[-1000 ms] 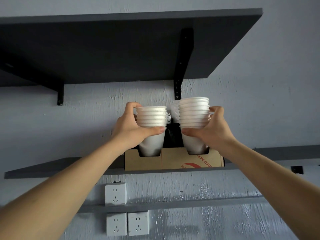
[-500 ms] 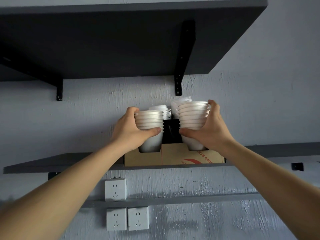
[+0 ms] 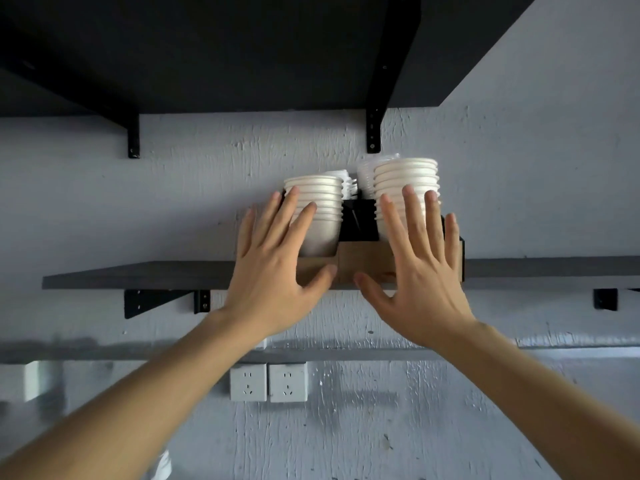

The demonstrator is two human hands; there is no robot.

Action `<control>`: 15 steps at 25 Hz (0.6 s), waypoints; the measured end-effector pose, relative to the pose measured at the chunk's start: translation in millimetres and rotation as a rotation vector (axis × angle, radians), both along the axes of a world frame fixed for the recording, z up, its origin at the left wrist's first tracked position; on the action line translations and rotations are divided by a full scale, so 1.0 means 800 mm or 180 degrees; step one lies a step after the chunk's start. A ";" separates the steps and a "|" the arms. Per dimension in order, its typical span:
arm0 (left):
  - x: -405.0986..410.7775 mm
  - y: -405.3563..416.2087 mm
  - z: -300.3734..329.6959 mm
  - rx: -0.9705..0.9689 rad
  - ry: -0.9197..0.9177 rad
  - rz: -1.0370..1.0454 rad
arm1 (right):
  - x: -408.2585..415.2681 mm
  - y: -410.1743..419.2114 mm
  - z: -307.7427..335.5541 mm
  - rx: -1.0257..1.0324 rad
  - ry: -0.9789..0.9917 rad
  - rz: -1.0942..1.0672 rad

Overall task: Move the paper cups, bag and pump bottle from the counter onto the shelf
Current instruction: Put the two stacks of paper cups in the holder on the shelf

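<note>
Just let go: half a sec ago both my hands were wrapped round the two front stacks, now my left hand (image 3: 273,271) and right hand (image 3: 414,271) are spread flat, fingers splayed, holding nothing, hovering in front of the carrier. Can't tell if the fingertips brush the cups or sit just short. So I'd say the cups part is done. The paper cups (image 3: 317,209) sit nested in stacks, left stack lower, the right stack (image 3: 407,174) taller, w/ more white stacks behind, partly hidden. All stand in a brown cardboard carrier (image 3: 353,261) on the lower shelf (image 3: 138,273), approx upright, carrier's front near the shelf's front edge. Bag & pump bottle aren't in view, so I judge they're next, prob. down on the desk. Cups: matte off-white paper, tapered, rolled rims making ridged bands. Carrier: flat raw card w/ a black insert between the stacks. Shelf is a dark slab on black metal brackets (image 3: 159,301); wall (image 3: 173,195) is rough grey plaster; sockets (image 3: 268,382) below are smooth white plastic.
</note>
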State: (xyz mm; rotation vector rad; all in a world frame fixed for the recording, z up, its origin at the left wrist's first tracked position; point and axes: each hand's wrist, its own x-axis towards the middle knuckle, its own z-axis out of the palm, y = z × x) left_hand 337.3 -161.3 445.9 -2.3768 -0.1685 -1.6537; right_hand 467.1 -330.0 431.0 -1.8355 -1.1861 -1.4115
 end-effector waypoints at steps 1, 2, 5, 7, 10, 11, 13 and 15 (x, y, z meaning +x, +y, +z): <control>-0.003 0.001 -0.014 -0.0014 0.0023 0.0015 | -0.002 0.001 -0.015 -0.0057 0.0023 0.0012; -0.005 0.001 -0.027 -0.0027 0.0041 0.0022 | -0.004 0.001 -0.029 -0.0099 0.0053 0.0026; -0.012 0.003 -0.068 -0.0079 0.0108 0.0012 | -0.008 0.003 -0.076 -0.0250 0.0143 0.0056; -0.018 0.005 -0.099 -0.0157 0.0152 -0.0022 | -0.013 0.003 -0.115 -0.0378 0.0343 0.0147; -0.027 0.009 -0.151 -0.0281 0.0364 -0.0044 | -0.017 0.003 -0.175 -0.0663 0.0728 0.0228; -0.029 0.012 -0.169 -0.0352 0.0453 -0.0044 | -0.017 0.002 -0.194 -0.0750 0.0836 0.0244; -0.035 0.018 -0.207 -0.0540 0.0657 -0.0020 | -0.019 0.004 -0.235 -0.0938 0.1074 0.0277; -0.042 0.027 -0.246 -0.0736 0.0861 0.0025 | -0.020 0.008 -0.274 -0.1122 0.1333 0.0319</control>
